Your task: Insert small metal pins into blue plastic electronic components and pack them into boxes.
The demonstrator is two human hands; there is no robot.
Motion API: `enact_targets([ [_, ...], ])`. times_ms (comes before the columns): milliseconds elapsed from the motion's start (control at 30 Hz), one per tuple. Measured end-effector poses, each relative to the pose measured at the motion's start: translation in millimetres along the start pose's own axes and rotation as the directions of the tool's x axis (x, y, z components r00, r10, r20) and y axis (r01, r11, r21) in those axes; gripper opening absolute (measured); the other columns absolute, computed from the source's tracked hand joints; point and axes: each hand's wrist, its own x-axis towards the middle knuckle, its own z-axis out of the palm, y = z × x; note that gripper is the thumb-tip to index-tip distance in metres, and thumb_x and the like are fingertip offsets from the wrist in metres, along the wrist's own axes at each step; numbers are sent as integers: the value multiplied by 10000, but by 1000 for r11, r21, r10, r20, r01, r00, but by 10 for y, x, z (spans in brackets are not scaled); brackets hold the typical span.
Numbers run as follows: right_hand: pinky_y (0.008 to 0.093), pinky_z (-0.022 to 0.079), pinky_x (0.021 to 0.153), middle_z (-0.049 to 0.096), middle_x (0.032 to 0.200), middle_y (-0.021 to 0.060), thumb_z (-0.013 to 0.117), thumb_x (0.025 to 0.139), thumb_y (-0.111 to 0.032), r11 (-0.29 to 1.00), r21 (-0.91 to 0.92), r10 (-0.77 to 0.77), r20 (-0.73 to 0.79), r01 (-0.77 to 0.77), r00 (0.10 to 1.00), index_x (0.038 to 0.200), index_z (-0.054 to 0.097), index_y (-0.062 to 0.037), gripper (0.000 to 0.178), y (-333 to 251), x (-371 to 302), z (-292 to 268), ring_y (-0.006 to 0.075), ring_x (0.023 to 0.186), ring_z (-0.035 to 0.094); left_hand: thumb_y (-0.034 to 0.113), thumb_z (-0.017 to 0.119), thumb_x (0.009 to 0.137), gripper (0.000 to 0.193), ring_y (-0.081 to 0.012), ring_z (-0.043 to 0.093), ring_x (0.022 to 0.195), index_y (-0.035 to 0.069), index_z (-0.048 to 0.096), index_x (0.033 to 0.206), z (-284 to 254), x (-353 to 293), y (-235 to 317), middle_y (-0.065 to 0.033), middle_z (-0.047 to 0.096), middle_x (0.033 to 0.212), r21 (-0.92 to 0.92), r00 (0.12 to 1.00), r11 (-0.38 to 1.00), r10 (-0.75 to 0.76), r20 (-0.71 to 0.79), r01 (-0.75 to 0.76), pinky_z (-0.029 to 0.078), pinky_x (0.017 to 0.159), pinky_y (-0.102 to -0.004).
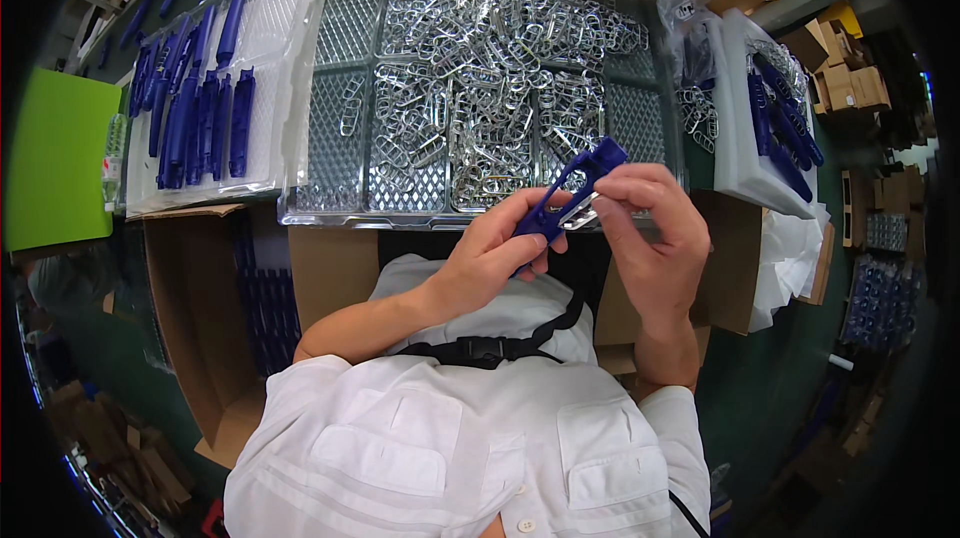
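Observation:
My left hand (492, 246) is closed around the lower end of a long blue plastic part (603, 155) with an open slot along its middle. The part is tilted, its far end up and to the right. Thumb and fingers of my right hand (655, 233) pinch a small shiny metal piece (581, 218), which lies against the right side of the blue part. Whether it is seated in the part I cannot tell. Just beyond both hands, a clear divided tray (345, 208) carries a heap of loose metal loops (500, 68).
Blue plastic parts (185, 108) lie on a white tray (275, 68) at the left. More blue parts (778, 118) rest on a white foam block (735, 153) at the right. An open cardboard box (190, 318) holding blue parts stands below left, near a green board (60, 158).

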Motion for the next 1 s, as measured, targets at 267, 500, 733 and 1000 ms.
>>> enact_targets([
  [267, 453, 478, 1016, 612, 1476, 186, 822, 802, 23, 948, -300, -123, -52, 102, 991, 931, 765, -32, 152, -80, 17, 160, 351, 1326, 599, 48, 507, 1030, 434, -77, 590, 830, 53, 550, 1462, -12, -26, -79, -36, 677, 1054, 37, 998, 999, 30, -47, -28, 519, 750, -248],
  [500, 421, 489, 1002, 629, 1444, 186, 811, 810, 30, 943, -319, -92, 20, 94, 996, 923, 751, -16, 136, -39, -10, 168, 342, 1321, 606, 52, 507, 1034, 403, -88, 602, 806, 32, 560, 1432, -31, -36, -88, -42, 687, 1013, 118, 996, 991, 74, -45, -68, 531, 741, -256],
  [733, 387, 544, 921, 638, 1398, 210, 810, 799, 60, 919, -373, -101, 90, 128, 991, 901, 716, 5, 149, 30, -38, 204, 351, 1266, 632, 110, 555, 1046, 331, -94, 639, 789, 10, 619, 1356, -36, -30, -95, -48, 718, 949, 225, 993, 972, 92, -78, -72, 546, 696, -279],
  [1000, 387, 582, 874, 619, 1414, 204, 833, 818, 16, 947, -319, -111, -207, 40, 972, 1267, 628, -18, 495, -116, -75, 317, 334, 1174, 688, 219, 664, 1038, 247, -120, 663, 623, 0, 707, 1144, -1, 32, -118, -57, 735, 763, 472, 948, 858, 292, -124, -203, 540, 605, -303],
])
